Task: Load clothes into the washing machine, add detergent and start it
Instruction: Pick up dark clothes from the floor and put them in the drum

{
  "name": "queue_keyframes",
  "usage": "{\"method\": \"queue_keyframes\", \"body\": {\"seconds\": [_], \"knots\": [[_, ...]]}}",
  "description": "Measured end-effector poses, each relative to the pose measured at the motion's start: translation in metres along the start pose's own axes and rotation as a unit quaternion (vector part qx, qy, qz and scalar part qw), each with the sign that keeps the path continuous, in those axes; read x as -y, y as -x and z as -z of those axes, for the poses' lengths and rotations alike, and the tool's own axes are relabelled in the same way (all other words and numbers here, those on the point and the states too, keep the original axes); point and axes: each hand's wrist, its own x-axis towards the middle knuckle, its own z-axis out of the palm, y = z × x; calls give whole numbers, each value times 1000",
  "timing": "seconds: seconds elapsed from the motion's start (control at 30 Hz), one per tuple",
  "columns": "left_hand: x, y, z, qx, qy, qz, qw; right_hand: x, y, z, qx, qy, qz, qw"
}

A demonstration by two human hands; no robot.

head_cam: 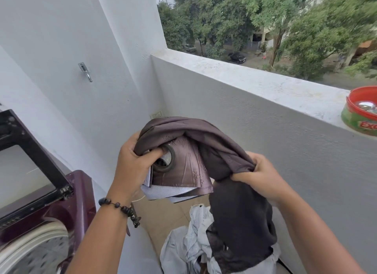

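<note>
A brown curtain [189, 143] with a metal eyelet ring and white lining is bunched up in mid-air between both hands. My left hand [132, 161] grips its folded end with the thumb through the ring. My right hand [261, 173] is clenched on its twisted dark part, which hangs down toward the floor. The maroon top-loading washing machine [79, 194] stands at the lower left with its lid [30, 159] raised and the steel drum [34, 251] exposed. A pile of pale clothes [189, 245] lies on the floor below the curtain.
A grey balcony parapet [244, 77] runs across the right, with a red and green tub [361, 114] on its ledge. White walls close the corner at the left, with a metal hook [85, 71] on one. Trees and a street lie far below.
</note>
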Motion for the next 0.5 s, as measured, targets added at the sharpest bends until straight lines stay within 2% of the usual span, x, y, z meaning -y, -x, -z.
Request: {"method": "queue_keyframes", "body": {"seconds": [0.17,0.3,0.4,0.5], "knots": [[-1,1,2,6,-3,-9,1000,9,1,9,10,-77,24,997],[1,2,-17,-86,83,33,992,7,10,-14,59,-139,17,988],[3,-1,-31,-164,178,86,966,8,20,-33,132,-99,6,986],[1,-6,-43,-207,250,111,939,2,18,-38,143,-35,-1,989]]}}
